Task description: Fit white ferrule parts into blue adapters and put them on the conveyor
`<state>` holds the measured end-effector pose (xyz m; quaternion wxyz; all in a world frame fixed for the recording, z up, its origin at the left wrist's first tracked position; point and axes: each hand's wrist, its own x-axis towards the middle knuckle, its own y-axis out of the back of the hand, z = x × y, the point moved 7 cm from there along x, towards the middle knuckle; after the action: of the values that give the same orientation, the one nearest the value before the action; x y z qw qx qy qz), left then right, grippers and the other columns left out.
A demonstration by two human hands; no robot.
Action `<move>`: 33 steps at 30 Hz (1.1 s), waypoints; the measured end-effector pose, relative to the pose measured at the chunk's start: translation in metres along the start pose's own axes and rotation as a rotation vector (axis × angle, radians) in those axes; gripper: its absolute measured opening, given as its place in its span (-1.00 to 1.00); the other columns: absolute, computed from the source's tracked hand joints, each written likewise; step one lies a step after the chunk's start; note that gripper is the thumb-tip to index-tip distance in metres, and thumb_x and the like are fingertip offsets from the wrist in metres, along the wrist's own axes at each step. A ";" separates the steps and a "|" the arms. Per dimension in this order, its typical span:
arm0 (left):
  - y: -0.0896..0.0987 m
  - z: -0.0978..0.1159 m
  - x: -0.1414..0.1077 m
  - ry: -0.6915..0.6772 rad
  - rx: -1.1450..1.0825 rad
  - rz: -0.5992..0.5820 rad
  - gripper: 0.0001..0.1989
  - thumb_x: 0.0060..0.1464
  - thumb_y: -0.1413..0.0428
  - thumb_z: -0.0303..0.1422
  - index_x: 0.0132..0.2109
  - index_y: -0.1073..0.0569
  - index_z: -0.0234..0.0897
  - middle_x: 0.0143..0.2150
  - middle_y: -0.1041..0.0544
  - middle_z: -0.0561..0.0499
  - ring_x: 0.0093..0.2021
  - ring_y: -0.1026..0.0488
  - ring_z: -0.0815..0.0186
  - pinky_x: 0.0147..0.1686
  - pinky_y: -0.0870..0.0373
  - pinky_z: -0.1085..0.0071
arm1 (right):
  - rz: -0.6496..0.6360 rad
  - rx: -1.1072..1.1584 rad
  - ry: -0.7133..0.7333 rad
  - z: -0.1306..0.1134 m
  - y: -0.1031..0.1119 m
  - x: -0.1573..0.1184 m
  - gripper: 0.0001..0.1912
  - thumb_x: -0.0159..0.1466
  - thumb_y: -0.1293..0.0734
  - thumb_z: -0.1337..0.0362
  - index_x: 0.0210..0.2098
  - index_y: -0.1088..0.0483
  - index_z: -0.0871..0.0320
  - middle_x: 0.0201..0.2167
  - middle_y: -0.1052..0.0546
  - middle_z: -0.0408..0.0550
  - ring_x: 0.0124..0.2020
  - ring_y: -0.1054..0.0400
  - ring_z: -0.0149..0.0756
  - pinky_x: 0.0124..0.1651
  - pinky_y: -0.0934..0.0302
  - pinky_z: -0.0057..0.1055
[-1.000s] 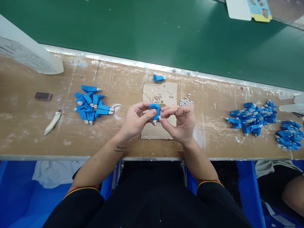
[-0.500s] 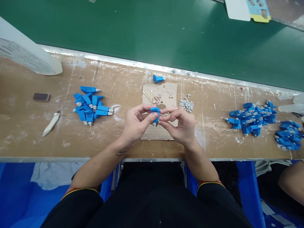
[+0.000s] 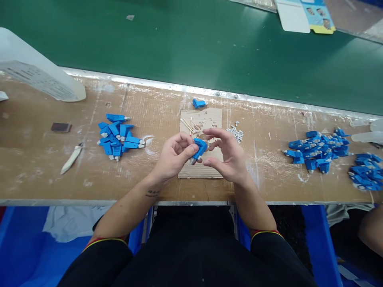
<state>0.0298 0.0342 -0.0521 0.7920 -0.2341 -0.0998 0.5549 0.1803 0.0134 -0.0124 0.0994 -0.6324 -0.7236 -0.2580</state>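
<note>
A small blue plastic part with pale grey ends is pinched between the thumb and fingers of my left hand, over a piece of cardboard. Just right of it, my right hand has its thumb and fingers apart and holds nothing I can see. Thin cotton swabs lie on the cardboard behind my hands. Small grey pieces form a little heap beyond my right hand. One more blue part lies past the cardboard's far edge.
Blue parts are piled at the left and right, with another pile farther right. A white-handled knife, a dark block and a large plastic jug stand or lie left. A green surface runs behind. Another person's arm shows at right.
My right hand has let go of the blue part and opened, moving slightly away. The part has turned in my left hand. The camera view has shifted slightly.
</note>
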 end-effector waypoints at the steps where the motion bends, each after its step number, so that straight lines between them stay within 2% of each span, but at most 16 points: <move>1: -0.001 0.000 0.000 0.001 0.008 -0.005 -0.52 -0.02 -0.50 -0.02 -0.34 -0.47 -0.26 -0.46 -0.61 0.06 -0.57 -0.49 0.42 -0.54 -0.51 0.49 | -0.043 -0.008 -0.011 0.000 -0.003 0.000 -0.46 0.29 -0.58 0.06 0.20 -0.44 -0.05 0.09 -0.64 0.00 0.02 -0.58 -0.17 -0.15 -0.56 -0.25; 3: -0.003 0.001 0.000 -0.018 0.017 -0.015 -0.56 -0.01 -0.50 -0.01 -0.34 -0.57 -0.27 -0.44 -0.62 0.02 -0.53 -0.52 0.39 -0.50 -0.56 0.47 | -0.069 -0.023 0.005 -0.001 -0.006 0.000 -0.58 0.33 -0.55 0.12 0.14 -0.48 -0.05 -0.02 -0.68 -0.05 -0.04 -0.60 -0.20 -0.11 -0.55 -0.24; 5: -0.003 0.004 -0.001 -0.056 0.003 -0.018 -0.60 0.04 -0.47 0.00 -0.28 -0.66 -0.26 -0.36 -0.67 -0.05 -0.44 -0.60 0.33 -0.42 -0.63 0.42 | -0.008 -0.023 0.023 -0.002 -0.003 -0.001 -0.67 0.34 -0.54 0.18 0.07 -0.50 -0.06 -0.10 -0.69 -0.10 -0.09 -0.61 -0.23 -0.10 -0.55 -0.25; 8: -0.001 0.007 -0.003 -0.090 -0.019 -0.024 -0.65 0.06 -0.47 -0.06 -0.20 -0.70 -0.24 -0.25 -0.72 -0.11 -0.36 -0.66 0.28 -0.31 -0.71 0.35 | 0.101 -0.015 0.031 -0.002 0.004 -0.003 -0.66 0.32 -0.56 0.20 0.03 -0.49 -0.06 -0.11 -0.68 -0.12 -0.11 -0.63 -0.25 -0.11 -0.55 -0.27; 12: 0.000 0.010 -0.005 -0.132 0.061 -0.037 -0.71 0.07 -0.48 -0.15 -0.18 -0.69 -0.25 -0.34 -0.70 -0.08 -0.39 -0.66 0.28 -0.30 -0.70 0.36 | 0.117 -0.066 0.081 -0.007 0.006 -0.003 -0.61 0.28 -0.59 0.17 0.04 -0.49 -0.04 -0.17 -0.69 -0.13 -0.17 -0.64 -0.25 -0.19 -0.55 -0.30; 15: 0.000 0.017 -0.008 -0.253 0.144 -0.019 -0.76 0.06 -0.48 -0.18 -0.24 -0.70 -0.23 -0.32 -0.71 -0.09 -0.35 -0.67 0.26 -0.34 -0.68 0.39 | 0.083 -0.116 0.149 -0.017 0.004 -0.001 -0.66 0.27 -0.59 0.25 0.00 -0.53 -0.03 -0.20 -0.71 -0.12 -0.20 -0.65 -0.23 -0.18 -0.57 -0.28; 18: -0.002 0.026 -0.012 -0.399 0.248 -0.013 -0.85 0.11 -0.45 -0.23 -0.25 -0.73 -0.19 -0.25 -0.73 -0.12 -0.25 -0.70 0.24 -0.27 -0.69 0.38 | 0.070 -0.113 0.191 -0.023 0.001 0.001 -0.70 0.26 -0.56 0.33 -0.04 -0.57 -0.02 -0.19 -0.74 -0.10 -0.20 -0.66 -0.22 -0.15 -0.59 -0.26; 21: -0.009 0.036 -0.017 -0.546 0.416 -0.068 -0.93 0.20 -0.38 -0.29 -0.19 -0.75 -0.14 -0.21 -0.75 -0.11 -0.20 -0.71 0.23 -0.17 -0.69 0.33 | 0.082 -0.093 0.229 -0.028 0.001 0.002 -0.71 0.24 -0.55 0.36 -0.06 -0.58 0.00 -0.25 -0.74 -0.11 -0.27 -0.66 -0.25 -0.23 -0.58 -0.31; 24: -0.007 0.049 -0.017 -0.668 0.664 -0.118 -0.87 0.23 -0.34 -0.29 -0.10 -0.75 -0.10 -0.06 -0.75 -0.11 -0.11 -0.70 0.18 -0.07 -0.66 0.26 | 0.099 -0.159 0.245 -0.034 0.015 0.001 -0.72 0.21 -0.56 0.35 -0.10 -0.60 -0.01 -0.30 -0.73 -0.13 -0.32 -0.64 -0.25 -0.27 -0.56 -0.31; 26: 0.019 0.061 -0.011 -0.679 0.843 -0.004 -0.76 0.16 -0.37 -0.25 -0.01 -0.73 -0.09 0.01 -0.72 -0.10 -0.03 -0.67 0.12 0.03 -0.63 0.18 | 0.130 -0.278 0.198 -0.033 0.039 -0.007 -0.71 0.20 -0.57 0.34 -0.10 -0.61 -0.02 -0.29 -0.73 -0.12 -0.32 -0.64 -0.23 -0.28 -0.55 -0.29; 28: 0.066 0.077 -0.008 -0.656 0.977 0.244 -0.67 0.11 -0.41 -0.25 0.04 -0.70 -0.08 -0.02 -0.70 -0.09 -0.02 -0.61 0.09 0.10 -0.57 0.14 | 0.158 -0.454 0.084 -0.024 0.074 -0.022 -0.75 0.21 -0.57 0.32 -0.12 -0.62 -0.01 -0.28 -0.73 -0.11 -0.35 -0.62 -0.23 -0.32 -0.51 -0.30; 29: 0.093 0.085 -0.010 -0.651 1.016 0.373 -0.69 0.09 -0.41 -0.27 0.01 -0.70 -0.08 -0.07 -0.69 -0.09 -0.05 -0.58 0.08 0.11 -0.54 0.13 | 0.137 -0.574 0.015 -0.015 0.092 -0.033 -0.80 0.21 -0.56 0.29 -0.16 -0.62 0.00 -0.32 -0.72 -0.11 -0.39 -0.60 -0.23 -0.34 -0.48 -0.29; 30: 0.117 0.091 -0.013 -0.641 1.057 0.456 -0.75 0.07 -0.42 -0.29 -0.06 -0.70 -0.08 -0.13 -0.66 -0.09 -0.07 -0.55 0.06 0.12 -0.51 0.12 | 0.064 -0.695 -0.067 -0.002 0.109 -0.045 -0.84 0.23 -0.55 0.25 -0.18 -0.62 0.00 -0.33 -0.71 -0.11 -0.39 -0.59 -0.21 -0.32 -0.47 -0.26; 32: 0.153 0.094 -0.018 -0.587 1.134 0.483 -0.82 -0.02 -0.45 -0.30 -0.22 -0.69 -0.08 -0.27 -0.57 -0.07 -0.11 -0.50 0.02 0.15 -0.46 0.06 | 0.011 -0.898 -0.147 0.020 0.148 -0.071 -0.86 0.26 -0.50 0.15 -0.19 -0.62 0.02 -0.32 -0.71 -0.05 -0.35 -0.59 -0.10 -0.27 -0.47 -0.16; 33: 0.164 0.093 -0.021 -0.549 1.181 0.467 -0.82 -0.08 -0.48 -0.30 -0.29 -0.68 -0.08 -0.32 -0.53 -0.07 -0.10 -0.48 -0.01 0.18 -0.42 0.01 | 0.004 -0.973 -0.189 0.032 0.167 -0.083 -0.82 0.27 -0.47 0.11 -0.18 -0.61 0.02 -0.30 -0.70 0.00 -0.30 -0.60 -0.03 -0.24 -0.47 -0.10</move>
<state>-0.1531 0.0840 -0.0477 0.5927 0.3699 0.0752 0.7115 0.3626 -0.0317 -0.0371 -0.2732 -0.6275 -0.5239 -0.5072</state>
